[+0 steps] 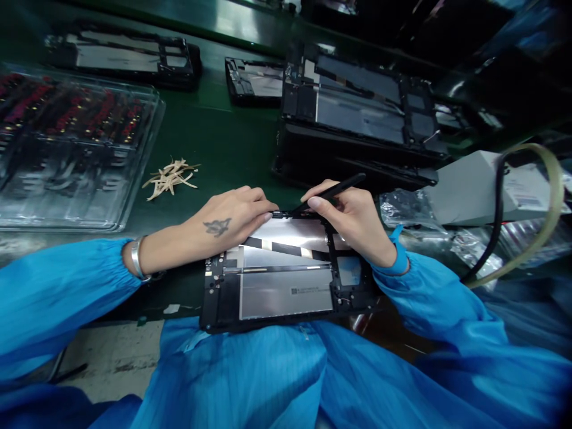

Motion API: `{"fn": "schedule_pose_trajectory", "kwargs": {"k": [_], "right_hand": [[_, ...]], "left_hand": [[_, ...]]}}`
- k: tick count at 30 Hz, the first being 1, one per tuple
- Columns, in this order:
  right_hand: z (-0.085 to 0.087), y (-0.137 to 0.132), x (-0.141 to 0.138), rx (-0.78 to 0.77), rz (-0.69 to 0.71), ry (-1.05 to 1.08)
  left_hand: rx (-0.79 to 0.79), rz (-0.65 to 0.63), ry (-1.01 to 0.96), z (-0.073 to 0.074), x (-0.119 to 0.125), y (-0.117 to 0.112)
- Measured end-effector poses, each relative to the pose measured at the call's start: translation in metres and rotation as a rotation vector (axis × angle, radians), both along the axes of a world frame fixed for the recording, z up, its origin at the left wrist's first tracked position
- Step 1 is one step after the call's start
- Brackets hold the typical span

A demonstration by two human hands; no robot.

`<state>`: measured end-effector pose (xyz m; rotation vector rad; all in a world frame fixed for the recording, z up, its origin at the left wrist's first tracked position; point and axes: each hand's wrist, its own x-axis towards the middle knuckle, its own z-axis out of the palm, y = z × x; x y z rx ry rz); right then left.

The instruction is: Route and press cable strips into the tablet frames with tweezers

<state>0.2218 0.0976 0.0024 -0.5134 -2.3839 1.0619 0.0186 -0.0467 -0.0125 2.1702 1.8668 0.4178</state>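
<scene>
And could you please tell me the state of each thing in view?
Tablet: uncovered, insides showing
Left hand: fingers at the tablet's far edge
Right hand: closed on tool
Tool: slanted, held
Stack: piled, insides showing on top
Far-left tablet: uncovered
Tray: holding parts
Strips: loosely heaped
Box: cannot tell if shut
Pale tube: bent in a curve

Passable left of centre over the green bench (223,140), between plastic tray (100,207) and stacked assemblies (357,122). Interrupted low down by pale strips (170,179), near the tray. Blocked at right by white box (469,190) and yellowish tube (556,190). Crowded over the near assembly (286,295) by left hand (243,215), right hand (351,214) and black tool (342,187).
</scene>
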Motion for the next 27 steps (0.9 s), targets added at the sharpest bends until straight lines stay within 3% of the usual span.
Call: {"fn": "schedule_pose_trajectory", "kwargs": {"k": [9, 20, 27], "right_hand": [[0.000, 0.000, -0.002, -0.025, 0.022, 0.001], [-0.017, 0.013, 0.007, -0.310, -0.145, 0.128], [-0.018, 0.003, 0.012, -0.160, -0.302, 0.043]], "left_hand": [[0.025, -0.011, 0.009, -0.002, -0.001, -0.001], [0.007, -0.021, 0.006, -0.002, -0.004, 0.002], [0.011, -0.124, 0.002, 0.006, -0.010, 0.006]]}}
